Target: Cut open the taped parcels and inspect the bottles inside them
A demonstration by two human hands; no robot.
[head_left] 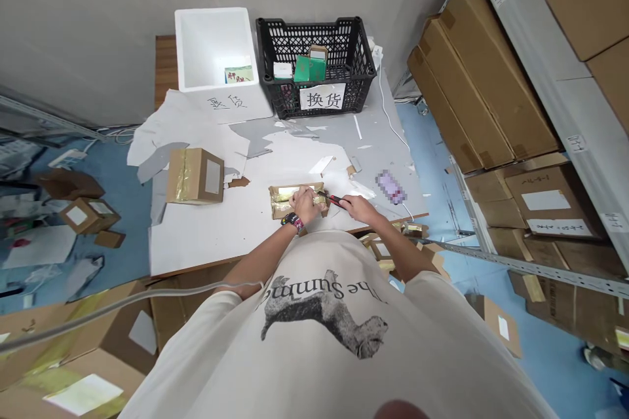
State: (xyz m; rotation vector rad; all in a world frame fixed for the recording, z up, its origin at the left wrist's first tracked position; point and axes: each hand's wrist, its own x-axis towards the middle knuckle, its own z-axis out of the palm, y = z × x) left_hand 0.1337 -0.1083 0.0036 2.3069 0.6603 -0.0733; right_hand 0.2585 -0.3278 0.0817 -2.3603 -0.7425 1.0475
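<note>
Far left, on the blue floor, loose brown cartons (81, 213) scattered beside the table. On the white-papered work table (206, 242), a taped cardboard carton (195, 175) set well left of the hands, a strip of gold tape across its left part. Beyond it, against the wall, a white foam box (216, 46) and, just beside that, a black plastic crate (314, 59), a paper sign (322, 97) fixed to its front.

Mid-table, near the front edge, a gold-taped parcel (297, 201) lying flat, long axis running left to right, right end tipped slightly away from the body. Left hand (304, 204), a patterned wristband (293, 222) at the wrist, curled over the parcel's top and pressed down on it. Right hand (356, 208) closed around a red-handled box cutter (334, 201), tip pointed left and meeting the parcel's right end. Further right, a pixelated object (390, 186) on the table, a white cable (393, 124) trailing past it, and brown cartons (481, 85) stacked on steel shelving (540, 78).
</note>
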